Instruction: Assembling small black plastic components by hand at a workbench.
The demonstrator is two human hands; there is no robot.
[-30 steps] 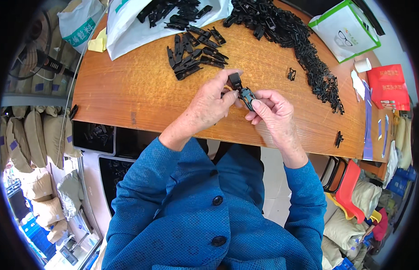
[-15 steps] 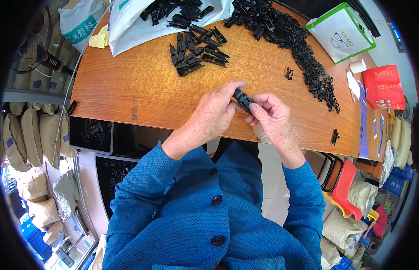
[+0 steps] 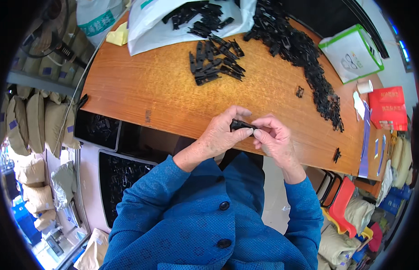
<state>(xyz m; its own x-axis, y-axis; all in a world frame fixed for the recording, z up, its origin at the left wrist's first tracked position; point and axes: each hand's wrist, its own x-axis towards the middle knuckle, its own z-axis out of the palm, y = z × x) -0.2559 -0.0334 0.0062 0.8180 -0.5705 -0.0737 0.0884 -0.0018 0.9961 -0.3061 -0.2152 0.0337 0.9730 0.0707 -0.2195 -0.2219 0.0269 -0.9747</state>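
Note:
Just above the table's front edge, a black plastic clip (image 3: pixel 239 124) lies almost level between my two hands. My left hand (image 3: pixel 218 134) is closed round it, thumb along its near side and fingers partly covering it. My right hand (image 3: pixel 278 141) has its thumb and fingers bent together at the clip's right end; whether they pinch a small part there is hidden. Beyond my hands, a loose heap of similar long black clips (image 3: pixel 212 63) lies on the wooden table (image 3: pixel 160 85).
More clips spill from a white bag (image 3: pixel 144 33) at the back. A long bank of small black parts (image 3: pixel 311 63) curves down the right, near a green-edged bag (image 3: pixel 353 58) and red boxes (image 3: pixel 387 108). Black trays of parts (image 3: pixel 121 175) sit below the table's left front.
The clip has turned from a slant to nearly level, and my left thumb now lies along it. My right fingers have drawn in at its end. The whole view has shifted slightly.

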